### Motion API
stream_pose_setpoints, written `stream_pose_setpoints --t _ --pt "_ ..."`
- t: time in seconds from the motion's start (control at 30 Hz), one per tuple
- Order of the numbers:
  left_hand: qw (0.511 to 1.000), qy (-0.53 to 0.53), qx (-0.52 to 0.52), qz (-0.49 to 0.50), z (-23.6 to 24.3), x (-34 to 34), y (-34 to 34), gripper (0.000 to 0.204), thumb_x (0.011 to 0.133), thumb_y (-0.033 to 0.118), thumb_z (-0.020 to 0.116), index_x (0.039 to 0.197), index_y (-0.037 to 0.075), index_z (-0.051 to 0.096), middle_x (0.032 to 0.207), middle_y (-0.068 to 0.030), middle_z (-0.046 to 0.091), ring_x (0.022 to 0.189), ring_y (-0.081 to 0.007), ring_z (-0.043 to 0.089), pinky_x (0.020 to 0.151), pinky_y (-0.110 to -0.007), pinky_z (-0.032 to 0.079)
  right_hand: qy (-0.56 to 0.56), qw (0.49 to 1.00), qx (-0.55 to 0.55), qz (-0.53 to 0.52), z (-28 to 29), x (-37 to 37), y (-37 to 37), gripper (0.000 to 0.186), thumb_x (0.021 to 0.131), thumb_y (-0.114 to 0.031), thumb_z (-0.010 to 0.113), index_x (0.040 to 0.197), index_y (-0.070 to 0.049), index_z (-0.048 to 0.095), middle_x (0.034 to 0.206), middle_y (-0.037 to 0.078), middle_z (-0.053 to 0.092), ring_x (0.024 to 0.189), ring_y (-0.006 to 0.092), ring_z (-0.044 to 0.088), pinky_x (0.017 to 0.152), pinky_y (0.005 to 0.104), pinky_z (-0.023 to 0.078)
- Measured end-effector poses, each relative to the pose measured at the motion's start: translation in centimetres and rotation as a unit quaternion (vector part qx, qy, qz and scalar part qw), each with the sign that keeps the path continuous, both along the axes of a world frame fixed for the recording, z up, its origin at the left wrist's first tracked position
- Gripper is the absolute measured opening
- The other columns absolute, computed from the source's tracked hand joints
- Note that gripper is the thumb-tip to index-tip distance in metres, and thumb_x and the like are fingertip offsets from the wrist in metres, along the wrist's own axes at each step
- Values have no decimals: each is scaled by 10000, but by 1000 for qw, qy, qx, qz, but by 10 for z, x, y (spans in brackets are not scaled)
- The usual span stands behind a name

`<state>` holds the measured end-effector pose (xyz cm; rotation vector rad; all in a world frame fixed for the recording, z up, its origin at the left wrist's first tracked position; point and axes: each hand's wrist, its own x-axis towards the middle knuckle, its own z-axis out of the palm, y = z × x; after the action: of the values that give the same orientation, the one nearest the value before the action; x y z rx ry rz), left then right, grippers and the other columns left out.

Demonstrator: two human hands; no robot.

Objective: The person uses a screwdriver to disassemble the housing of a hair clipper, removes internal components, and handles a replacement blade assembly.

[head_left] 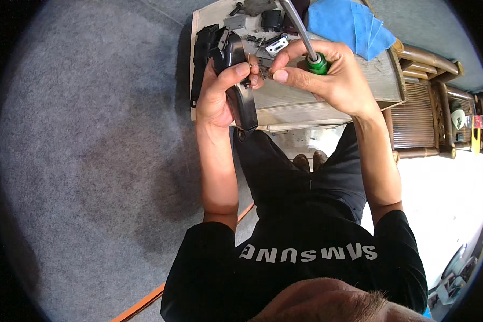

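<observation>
My left hand (218,95) is closed around a long, glossy black casing (243,107), with the thumb pressed across its top side. The casing is held upright above the near left part of the table. My right hand (343,80) keeps a screwdriver (317,65) with a green handle in its grasp, the metal shaft pointing up and away. Its thumb and forefinger meet beside the casing at a thin, small metal piece (265,73), too fine to make out clearly. The fingertips of my left hand reach to the same spot.
On the pale wooden table (300,112) lie several small metal and black parts, among them a whitish metal plate (277,46). A long black part (199,64) lies along the left edge. Blue cloths (349,27) lie at the far right. Bamboo furniture (413,118) stands to the right.
</observation>
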<state>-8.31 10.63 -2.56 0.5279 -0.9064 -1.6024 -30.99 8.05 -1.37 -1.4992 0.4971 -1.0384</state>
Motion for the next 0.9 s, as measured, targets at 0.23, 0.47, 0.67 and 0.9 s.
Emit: stream_pose_setpoints --t 0.23,0.47,0.67,0.9 --pt "999 -45 0 31 -1 2 0 251 893 72 734 1126 35 647 933 -95 703 799 -153 663 698 -297 540 -31 997 -71 24 -4 -2 2 129 934 -78 765 1038 -3 758 946 49 762 935 115 700 875 287 558" --pt "999 -28 11 10 3 -3 1 262 860 67 763 1091 10 653 918 -99 705 787 -156 653 694 -307 538 -14 999 -35 -4 -5 4 -1 167 945 -103 759 1062 14 741 947 60 756 922 109 694 864 276 559" --pt "997 -78 -5 17 6 -4 0 246 865 78 766 1073 3 659 900 -91 706 773 -143 648 690 -304 531 -14 1000 10 -2 2 4 0 145 960 -83 737 1047 32 725 947 65 750 907 108 688 861 268 554" --pt "992 -117 -4 44 3 -6 0 250 855 105 788 1057 8 678 892 -91 713 751 -127 649 683 -279 528 10 999 20 -33 3 2 2 151 951 -91 749 1047 24 730 937 57 751 903 97 678 849 262 548"
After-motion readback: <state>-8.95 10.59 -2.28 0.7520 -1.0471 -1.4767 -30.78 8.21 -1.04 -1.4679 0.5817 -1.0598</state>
